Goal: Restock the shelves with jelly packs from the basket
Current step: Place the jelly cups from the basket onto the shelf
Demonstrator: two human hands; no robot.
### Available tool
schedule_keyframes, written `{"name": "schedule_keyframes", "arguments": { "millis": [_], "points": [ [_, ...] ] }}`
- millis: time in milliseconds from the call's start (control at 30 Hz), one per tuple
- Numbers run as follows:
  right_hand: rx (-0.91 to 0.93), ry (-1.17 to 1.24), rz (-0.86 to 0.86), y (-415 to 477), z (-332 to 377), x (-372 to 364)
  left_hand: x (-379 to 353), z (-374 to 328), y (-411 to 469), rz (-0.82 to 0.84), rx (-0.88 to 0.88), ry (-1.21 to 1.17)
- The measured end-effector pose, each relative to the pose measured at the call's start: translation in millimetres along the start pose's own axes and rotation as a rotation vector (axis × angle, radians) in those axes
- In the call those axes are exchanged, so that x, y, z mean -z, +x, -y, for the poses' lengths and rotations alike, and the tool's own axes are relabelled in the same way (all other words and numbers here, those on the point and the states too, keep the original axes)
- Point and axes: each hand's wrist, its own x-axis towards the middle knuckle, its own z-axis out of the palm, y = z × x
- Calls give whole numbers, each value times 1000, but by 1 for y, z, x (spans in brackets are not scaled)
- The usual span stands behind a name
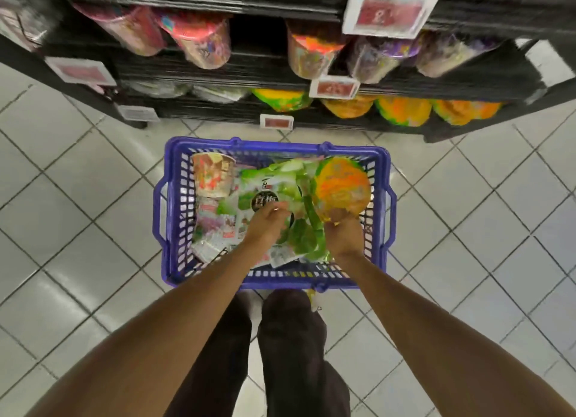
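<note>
right hand (343,234) fingers curled round near edge of orange jelly pack (343,184), which lies just beyond it at right end of blue basket (274,144) | left hand (268,223) fingers bent onto green jelly pack (280,176) mid-basket, grip unclear | matching orange packs on bottom shelf (402,111) ahead, up-right; right hand nearer

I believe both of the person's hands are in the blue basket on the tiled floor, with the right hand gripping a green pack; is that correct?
Not quite: the head view shows the right hand gripping the orange pack. The green pack is under the left hand. Both hands are in the blue basket on the tiled floor.
</note>
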Motion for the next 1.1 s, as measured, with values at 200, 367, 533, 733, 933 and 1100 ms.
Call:
{"name": "schedule_keyframes", "arguments": {
  "millis": [200, 367, 533, 733, 933, 1100],
  "points": [
    [56, 16, 28, 5, -6, -7, -11, 1, 11, -64, 4, 54],
    [179, 56, 61, 8, 24, -20, 27, 4, 33, -283, -29, 15],
    [206, 103, 117, 17, 62, -49, 75, 15, 59, -606, -166, 380],
    [163, 214, 185, 27, 103, -88, 96, 20, 104, -643, -143, 310],
    [79, 339, 165, 38, 113, -104, 87, 16, 120, -660, 18, 705],
    [-36, 537, 208, 14, 121, -79, 101, -5, 82, -538, 9, 450]
  ]
}}
